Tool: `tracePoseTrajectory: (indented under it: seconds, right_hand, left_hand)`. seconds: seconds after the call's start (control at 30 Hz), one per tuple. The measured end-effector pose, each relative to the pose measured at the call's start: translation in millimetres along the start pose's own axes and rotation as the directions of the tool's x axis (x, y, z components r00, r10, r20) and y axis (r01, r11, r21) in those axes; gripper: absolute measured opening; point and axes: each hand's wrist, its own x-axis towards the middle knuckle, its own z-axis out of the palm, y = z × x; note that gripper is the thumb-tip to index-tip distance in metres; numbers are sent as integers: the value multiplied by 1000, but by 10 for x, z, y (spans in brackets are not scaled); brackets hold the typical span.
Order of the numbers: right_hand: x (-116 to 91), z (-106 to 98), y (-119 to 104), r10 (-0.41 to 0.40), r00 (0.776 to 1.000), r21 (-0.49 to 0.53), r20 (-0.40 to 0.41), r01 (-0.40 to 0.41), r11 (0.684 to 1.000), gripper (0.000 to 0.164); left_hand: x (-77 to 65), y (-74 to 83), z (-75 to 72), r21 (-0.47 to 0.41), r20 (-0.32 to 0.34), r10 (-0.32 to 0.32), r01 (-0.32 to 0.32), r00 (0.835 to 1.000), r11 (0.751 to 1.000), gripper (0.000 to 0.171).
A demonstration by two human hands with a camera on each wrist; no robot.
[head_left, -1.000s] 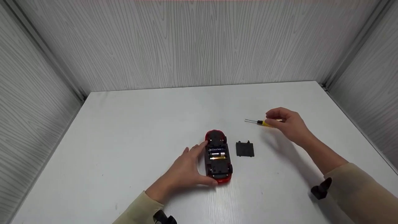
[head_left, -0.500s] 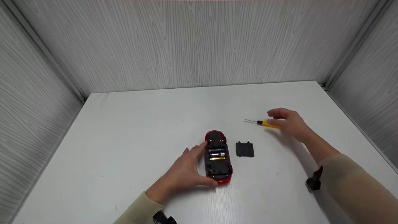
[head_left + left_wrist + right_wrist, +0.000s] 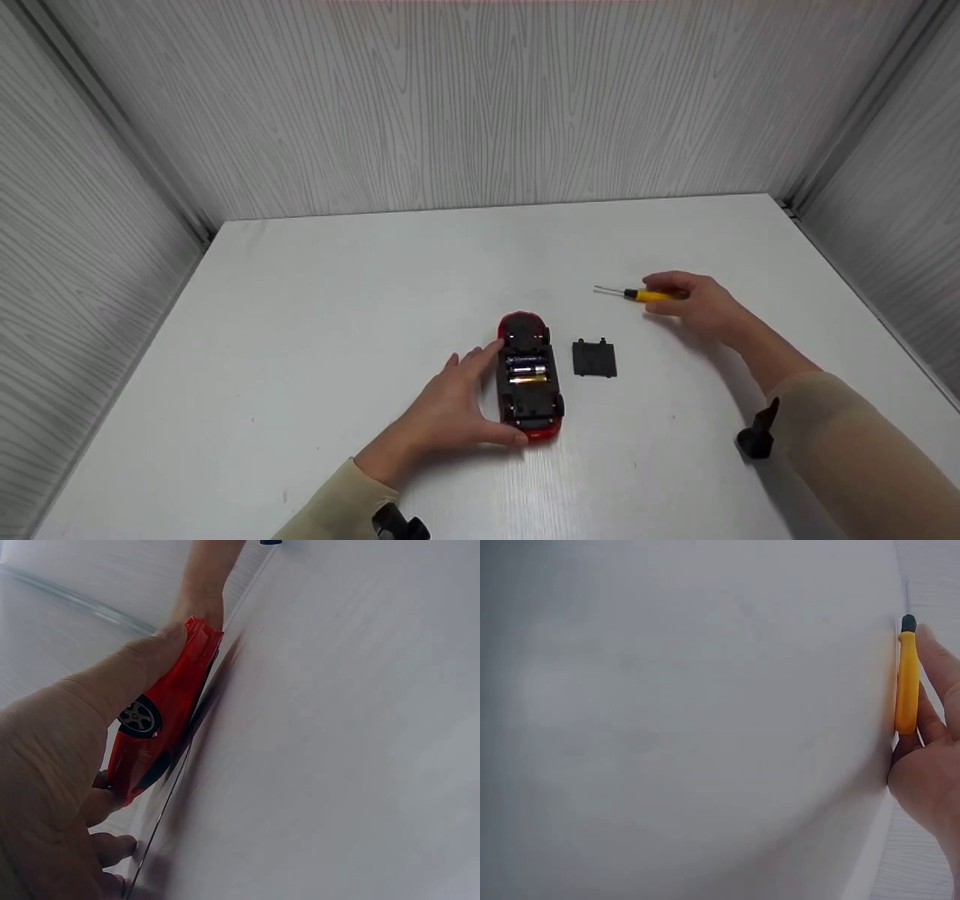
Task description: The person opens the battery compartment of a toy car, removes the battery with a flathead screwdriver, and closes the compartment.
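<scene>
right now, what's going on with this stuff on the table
A person's left hand grips an upturned red toy car, with batteries showing in its open underside. Their right hand is at a yellow-handled screwdriver, though whether its fingers grip it is unclear. A flat black panel lies beside the car, on the table.

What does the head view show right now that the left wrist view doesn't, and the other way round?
Only the head view shows the batteries in the toy car's underside, the loose black cover beside it, and the yellow-handled screwdriver.

Only the left wrist view shows the car's red flank side-on, with the silver-spoked face of a wheel.

Both show the left hand holding the car, part of the right arm, and the white table.
</scene>
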Motion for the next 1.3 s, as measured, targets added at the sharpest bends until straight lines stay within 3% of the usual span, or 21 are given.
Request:
tracePoseTrajectory:
  seconds: [0.23,0.77,1.07,1.3]
  right_hand:
    - [15,41,-5,27,1000,-44,-9,-27,999,53]
    - [26,80,-6,-15,998,-125,-66,6,992,34]
    - [-16,39,47,0,997,-47,-81,-4,999,38]
    - [-55,14,-32,20,994,85,-112,-11,996,45]
  left_hand:
    - [3,-17,-6,7,3,-6,6,1000,1000,134]
    - [-10,30,-20,9,5,-24,24,1000,1000,134]
    - [19,37,-2,8,9,-13,13,1000,1000,135]
    - [-9,7,-14,2,9,1,-1,1000,1000,135]
